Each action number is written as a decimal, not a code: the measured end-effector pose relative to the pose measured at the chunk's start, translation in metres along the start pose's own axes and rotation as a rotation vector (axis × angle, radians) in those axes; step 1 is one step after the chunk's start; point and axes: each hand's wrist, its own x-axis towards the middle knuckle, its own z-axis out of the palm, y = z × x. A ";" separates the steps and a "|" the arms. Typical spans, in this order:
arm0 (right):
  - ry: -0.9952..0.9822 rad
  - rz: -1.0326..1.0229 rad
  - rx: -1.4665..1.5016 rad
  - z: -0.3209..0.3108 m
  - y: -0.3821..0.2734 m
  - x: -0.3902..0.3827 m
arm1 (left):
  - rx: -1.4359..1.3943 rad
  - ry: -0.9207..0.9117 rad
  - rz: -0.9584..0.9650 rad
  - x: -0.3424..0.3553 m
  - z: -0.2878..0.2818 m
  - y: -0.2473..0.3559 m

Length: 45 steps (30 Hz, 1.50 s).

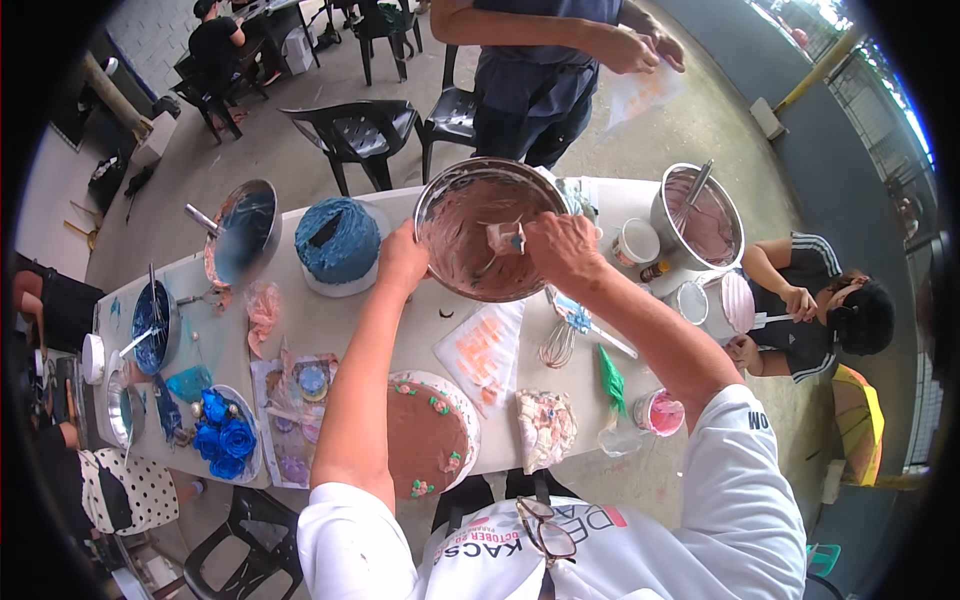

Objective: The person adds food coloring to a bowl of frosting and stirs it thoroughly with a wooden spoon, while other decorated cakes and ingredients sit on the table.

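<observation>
Over the far side of the table I hold a steel mixing bowl [455,258] coated inside with brown-pink frosting. My left hand [402,260] is closed on its left rim. At the bowl's right side, my right hand [566,246] is closed around a small pale, frosting-smeared scraper-like piece [505,238] with a blue spot, which reaches into the bowl; its exact kind is unclear. Nearer to me, partly behind my left forearm, sits a round brown-frosted cake [430,440] with small pink flowers and green leaves. A blue-frosted cake [337,245] stands left of the bowl.
A pink-frosting bowl [712,232] with a whisk stands right. Beside my right forearm lie a whisk [560,345] and a green piping bag [612,380]. Blue flowers [222,435] and blue-frosting bowls [250,240] are left. One person [530,90] stands opposite; another [800,300] works at right.
</observation>
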 end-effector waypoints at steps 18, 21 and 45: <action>0.250 -0.479 0.019 0.094 -0.006 0.076 | -0.190 0.039 0.173 -0.013 0.005 -0.018; 0.273 -0.748 0.029 0.092 0.008 0.069 | -0.274 -0.018 0.075 -0.018 0.001 -0.007; -0.032 -0.567 -0.083 0.069 -0.020 0.060 | -0.014 0.053 0.224 -0.012 0.009 -0.037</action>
